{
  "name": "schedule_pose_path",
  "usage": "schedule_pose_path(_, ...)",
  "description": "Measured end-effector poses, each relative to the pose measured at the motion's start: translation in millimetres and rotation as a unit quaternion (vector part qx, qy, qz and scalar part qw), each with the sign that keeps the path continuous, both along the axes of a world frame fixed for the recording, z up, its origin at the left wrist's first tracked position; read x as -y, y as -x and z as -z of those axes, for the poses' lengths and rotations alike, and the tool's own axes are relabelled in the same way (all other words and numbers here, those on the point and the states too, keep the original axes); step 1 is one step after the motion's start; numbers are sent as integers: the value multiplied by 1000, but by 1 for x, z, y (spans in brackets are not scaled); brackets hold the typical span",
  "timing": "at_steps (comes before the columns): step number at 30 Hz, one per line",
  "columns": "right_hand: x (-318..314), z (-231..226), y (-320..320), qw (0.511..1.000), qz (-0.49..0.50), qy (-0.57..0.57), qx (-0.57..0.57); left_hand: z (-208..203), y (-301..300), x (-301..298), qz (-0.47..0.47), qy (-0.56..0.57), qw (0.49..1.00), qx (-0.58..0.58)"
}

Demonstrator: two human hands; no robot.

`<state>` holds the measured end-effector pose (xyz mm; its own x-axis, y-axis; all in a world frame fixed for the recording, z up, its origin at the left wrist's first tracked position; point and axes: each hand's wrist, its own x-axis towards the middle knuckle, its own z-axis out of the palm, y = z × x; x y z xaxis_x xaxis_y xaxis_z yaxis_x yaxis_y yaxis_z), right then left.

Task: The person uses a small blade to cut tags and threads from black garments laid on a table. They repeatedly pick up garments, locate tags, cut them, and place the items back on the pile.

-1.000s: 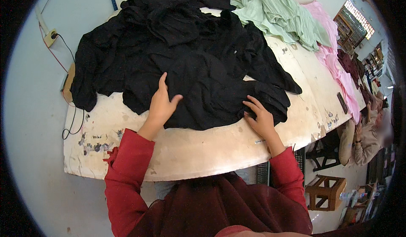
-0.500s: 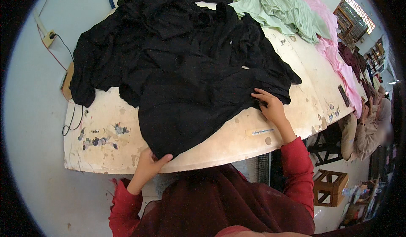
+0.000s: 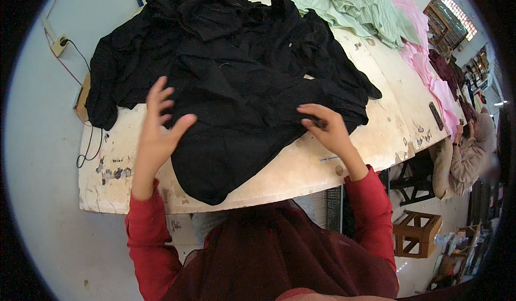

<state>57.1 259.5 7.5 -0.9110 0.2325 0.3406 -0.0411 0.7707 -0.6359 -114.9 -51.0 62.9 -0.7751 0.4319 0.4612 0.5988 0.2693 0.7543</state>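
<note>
A large black cloth garment (image 3: pixel 231 140) lies bunched and folded across the table, its rounded near end close to the front edge. Fingers spread and slightly blurred, my left hand (image 3: pixel 156 131) is open at the left side of this near end, with nothing in it. At the garment's right side is my right hand (image 3: pixel 328 131), its forefinger and thumb reaching over the fabric. Its other fingers curl inward around something small and dark, mostly hidden, that I cannot make out.
The worn, pale table (image 3: pixel 376 134) curves around in front of me. Light green cloth (image 3: pixel 355 11) and pink cloth (image 3: pixel 430 75) lie at the far right, near a dark narrow object (image 3: pixel 436 116). A socket with cables (image 3: pixel 60 45) hangs at left; another person (image 3: pixel 467 156) sits at right.
My left hand has let go of the garment's near corner and moved up and left, fingers spreading. My right hand has shifted slightly left along the fabric.
</note>
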Motion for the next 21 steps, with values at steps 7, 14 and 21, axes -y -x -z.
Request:
schedule_pose_path(7,8,16,2,966,126,-160,161,36,-36,50,28,61,956,284)
schedule_pose_path(14,-8,23,-19,976,38,-137,165,48,-115,80,182,397,831,344)
schedule_pose_path(21,-9,9,-19,968,17,-133,212,-17,-39,76,23,175,979,97)
